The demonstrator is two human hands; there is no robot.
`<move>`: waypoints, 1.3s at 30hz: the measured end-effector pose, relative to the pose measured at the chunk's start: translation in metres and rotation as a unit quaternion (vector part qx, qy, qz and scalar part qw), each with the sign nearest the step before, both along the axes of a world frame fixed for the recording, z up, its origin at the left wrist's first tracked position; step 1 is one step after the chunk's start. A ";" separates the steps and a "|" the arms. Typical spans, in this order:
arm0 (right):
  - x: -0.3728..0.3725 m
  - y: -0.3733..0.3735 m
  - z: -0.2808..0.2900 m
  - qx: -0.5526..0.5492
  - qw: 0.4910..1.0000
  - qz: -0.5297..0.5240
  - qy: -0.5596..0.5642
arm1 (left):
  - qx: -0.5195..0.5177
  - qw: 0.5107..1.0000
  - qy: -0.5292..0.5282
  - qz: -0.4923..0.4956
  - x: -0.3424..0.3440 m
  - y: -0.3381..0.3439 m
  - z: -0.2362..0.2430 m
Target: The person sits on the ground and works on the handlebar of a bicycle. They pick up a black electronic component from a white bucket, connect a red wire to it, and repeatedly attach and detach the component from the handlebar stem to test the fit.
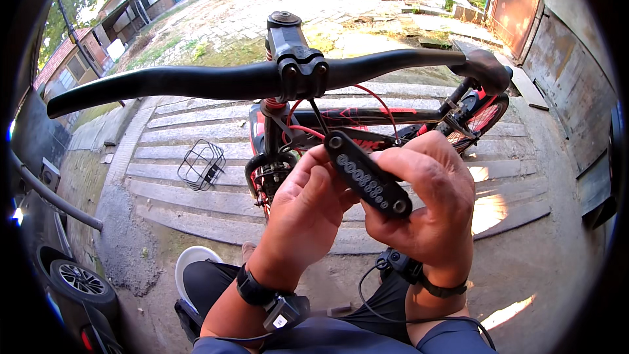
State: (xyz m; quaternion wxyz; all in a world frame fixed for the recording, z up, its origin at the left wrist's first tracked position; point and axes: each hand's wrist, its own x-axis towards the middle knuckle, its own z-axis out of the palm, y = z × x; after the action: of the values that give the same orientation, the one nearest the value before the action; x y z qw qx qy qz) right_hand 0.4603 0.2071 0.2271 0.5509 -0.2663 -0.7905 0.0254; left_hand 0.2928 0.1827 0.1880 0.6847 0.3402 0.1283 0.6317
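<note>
Both hands hold a black folding multi-tool (367, 177) with a row of round hex shapes on its side. One hex key (319, 117) sticks out from its upper end, toward the bicycle stem (300, 69); I cannot tell whether it touches a bolt. My left hand (303, 216) pinches the tool's upper left part, fingertips partly hidden behind it. My right hand (436, 200) is closed round its lower right end. Beyond the tool, the black handlebar (177, 82) runs across the view, clamped in the stem. Below it stands the black and red bicycle frame (327, 118).
A black wire rack (200, 165) lies on the slatted concrete ground (170, 190) to the left. A white round rim (190, 259) shows beside my left leg. A car wheel (82, 280) is at the lower left. Metal panels (563, 59) stand along the right.
</note>
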 end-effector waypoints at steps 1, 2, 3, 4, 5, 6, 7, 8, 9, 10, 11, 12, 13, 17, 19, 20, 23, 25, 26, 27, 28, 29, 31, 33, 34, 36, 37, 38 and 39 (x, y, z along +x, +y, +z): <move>-0.002 -0.002 0.003 0.009 1.000 0.000 0.003 | -0.001 1.000 -0.003 -0.008 -0.002 0.001 0.000; -0.003 -0.003 0.004 0.014 1.000 0.000 -0.002 | -0.002 1.000 -0.006 -0.016 -0.004 0.002 0.001; -0.004 -0.005 0.005 0.019 1.000 -0.001 -0.006 | -0.002 1.000 -0.009 -0.023 -0.006 0.003 0.002; -0.006 -0.006 0.005 0.022 1.000 -0.002 -0.010 | -0.017 1.000 0.007 -0.017 -0.007 0.003 0.006; -0.004 -0.004 0.004 0.051 0.998 -0.002 -0.034 | -0.031 0.999 0.023 -0.010 -0.007 0.000 0.013; -0.004 -0.004 0.005 0.050 0.998 0.004 -0.042 | -0.045 0.998 0.039 -0.003 -0.007 0.000 0.017; -0.004 -0.005 0.005 0.049 0.997 0.011 -0.051 | -0.050 0.998 0.021 -0.026 -0.010 0.002 0.017; -0.005 -0.006 0.006 0.048 0.997 0.018 -0.059 | -0.052 0.998 0.018 -0.028 -0.011 0.003 0.018; -0.005 -0.005 0.005 0.037 0.997 0.033 -0.055 | -0.054 0.998 0.016 -0.031 -0.013 0.003 0.019; -0.005 -0.004 0.005 0.031 0.997 0.044 -0.052 | -0.056 0.998 0.013 -0.033 -0.014 0.003 0.020; -0.004 -0.003 0.005 0.012 0.997 0.056 -0.042 | -0.071 0.997 0.008 -0.005 -0.012 0.002 0.022; -0.002 -0.002 0.005 -0.013 0.997 0.068 -0.029 | -0.063 0.998 -0.016 -0.014 -0.013 0.001 0.024; 0.000 -0.001 0.003 -0.046 0.995 0.083 -0.014 | -0.058 0.998 -0.018 -0.031 -0.016 0.002 0.024; 0.007 -0.002 0.000 -0.250 0.950 0.180 0.052 | -0.017 0.997 -0.060 -0.051 -0.013 0.006 0.012; 0.015 -0.001 -0.002 -0.377 0.897 0.219 0.070 | -0.012 0.999 -0.037 -0.024 -0.010 0.007 0.007; 0.013 0.000 -0.003 -0.414 0.861 0.265 0.129 | -0.008 1.000 -0.025 -0.011 -0.009 0.009 0.006; 0.010 0.010 -0.010 -0.518 0.741 0.353 0.240 | 0.010 0.999 -0.034 -0.017 -0.008 0.013 0.000; 0.008 0.016 -0.012 -0.533 0.715 0.374 0.254 | 0.021 0.999 -0.042 -0.018 -0.007 0.014 0.000; 0.006 0.018 -0.014 -0.541 0.701 0.384 0.261 | 0.026 0.998 -0.045 -0.018 -0.007 0.015 0.000; 0.007 0.020 -0.018 -0.535 0.698 0.402 0.256 | 0.026 0.999 -0.041 -0.018 -0.008 0.015 0.000; 0.006 0.019 -0.018 -0.535 0.694 0.404 0.262 | 0.027 0.999 -0.037 -0.017 -0.009 0.016 0.000; 0.006 0.018 -0.018 -0.535 0.691 0.405 0.267 | 0.028 0.999 -0.034 -0.017 -0.010 0.016 0.000; 0.003 0.014 -0.017 -0.541 0.676 0.414 0.281 | 0.030 0.999 -0.020 -0.011 -0.012 0.015 0.001; -0.004 0.006 -0.014 -0.552 0.648 0.432 0.298 | 0.032 0.999 -0.016 -0.002 -0.014 0.014 0.000; -0.007 0.005 -0.015 -0.549 0.643 0.439 0.304 | 0.034 0.999 -0.020 0.004 -0.015 0.014 -0.004; -0.012 0.003 -0.018 -0.542 0.637 0.449 0.315 | 0.035 0.999 -0.012 0.006 -0.017 0.014 -0.006; -0.014 0.000 -0.014 -0.544 0.650 0.427 0.316 | 0.035 0.999 0.001 0.004 -0.018 0.014 -0.005; -0.013 -0.005 -0.005 -0.546 0.662 0.403 0.317 | 0.034 0.999 0.014 0.000 -0.018 0.015 -0.004; -0.014 -0.009 0.001 -0.547 0.675 0.378 0.319 | 0.019 1.000 0.019 0.005 -0.018 0.015 -0.002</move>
State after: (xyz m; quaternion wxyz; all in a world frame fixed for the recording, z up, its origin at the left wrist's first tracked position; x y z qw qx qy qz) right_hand 0.4466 0.1985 0.2281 0.4688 -0.1747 -0.4445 0.7430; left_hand 0.2748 0.1976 0.1857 0.6725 0.3645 0.1303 0.6308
